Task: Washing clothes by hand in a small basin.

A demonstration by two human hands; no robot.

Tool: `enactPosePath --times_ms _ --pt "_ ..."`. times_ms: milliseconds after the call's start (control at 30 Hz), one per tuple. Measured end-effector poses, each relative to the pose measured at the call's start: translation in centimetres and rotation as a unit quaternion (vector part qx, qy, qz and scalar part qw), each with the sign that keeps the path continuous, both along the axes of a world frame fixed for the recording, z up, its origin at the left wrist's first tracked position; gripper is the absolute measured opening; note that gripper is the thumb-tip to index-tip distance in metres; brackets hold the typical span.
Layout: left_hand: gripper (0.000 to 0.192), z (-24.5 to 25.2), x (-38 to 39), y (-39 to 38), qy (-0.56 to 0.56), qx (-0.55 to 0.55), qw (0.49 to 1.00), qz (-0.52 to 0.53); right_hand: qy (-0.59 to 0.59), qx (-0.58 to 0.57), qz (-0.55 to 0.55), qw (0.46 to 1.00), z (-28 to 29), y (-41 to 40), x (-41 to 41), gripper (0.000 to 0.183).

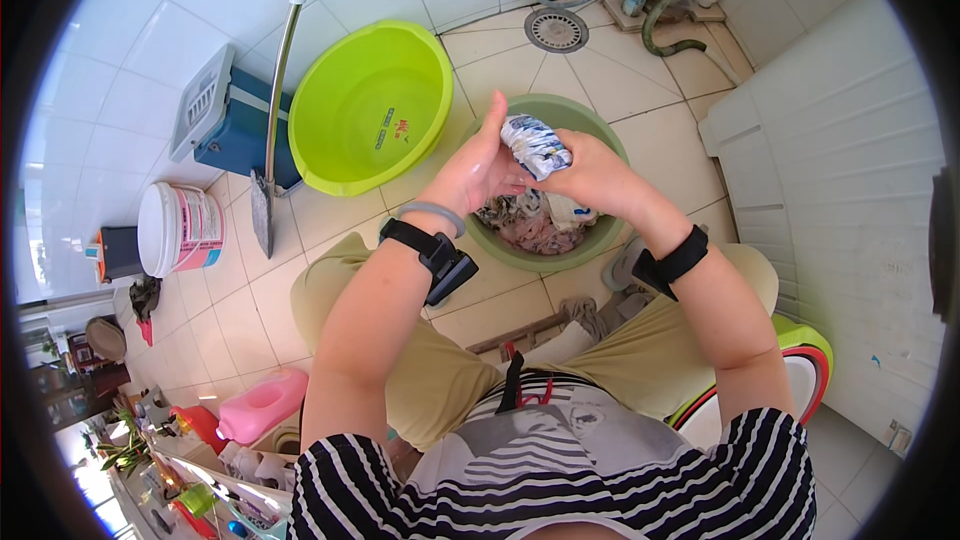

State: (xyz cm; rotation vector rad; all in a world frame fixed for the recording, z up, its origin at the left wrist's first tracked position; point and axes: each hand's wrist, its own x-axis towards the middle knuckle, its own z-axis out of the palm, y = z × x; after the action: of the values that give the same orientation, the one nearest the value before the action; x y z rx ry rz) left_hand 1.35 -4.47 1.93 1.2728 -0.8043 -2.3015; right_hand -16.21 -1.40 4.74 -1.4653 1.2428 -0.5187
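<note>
A bundle of wet-looking white cloth with a blue pattern point(536, 146) is bunched up above a green plastic basin point(611, 135). My right hand point(592, 172) is closed around its right and lower side. My left hand point(484, 169) is beside the bundle, palm facing it, with the thumb sticking up and away. The left fingertips are close under the cloth; whether they touch it is hard to see. Down in the basin lie more crumpled fabrics, including a pinkish patterned cloth point(536, 229) and a whitish piece point(568, 211).
A lime-green basin point(360, 105) leans at the left, by a blue mop bucket point(244, 124) and a flat mop point(262, 217). A lidded white pail point(180, 229) stands farther left. A floor drain point(556, 30) lies ahead; a white appliance point(832, 187) borders the right. Nested basins point(802, 371) are behind my right arm.
</note>
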Motion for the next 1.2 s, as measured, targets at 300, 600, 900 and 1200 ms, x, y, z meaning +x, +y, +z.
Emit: enactPosePath --times_ms 300,600,900,1200 --pt "0.045 -1.0 -1.1 0.9 0.180 0.066 0.953 0.233 -0.034 0.103 0.009 0.994 1.4 0.2 0.0 0.048" --pt "0.038 0.3 -0.8 0.4 0.306 0.096 0.930 0.179 -0.103 0.162 0.011 0.981 2.4 0.8 0.5 0.031" --pt "0.018 1.1 -1.5 1.0 0.270 0.000 0.925 0.269 -0.258 0.324 0.086 0.906 -1.7 0.0 -1.2 0.036" --pt "0.015 0.6 -0.5 -1.3 0.189 0.056 0.866 0.459 0.187 -0.501 0.024 0.845 -1.2 2.2 2.7 0.068"
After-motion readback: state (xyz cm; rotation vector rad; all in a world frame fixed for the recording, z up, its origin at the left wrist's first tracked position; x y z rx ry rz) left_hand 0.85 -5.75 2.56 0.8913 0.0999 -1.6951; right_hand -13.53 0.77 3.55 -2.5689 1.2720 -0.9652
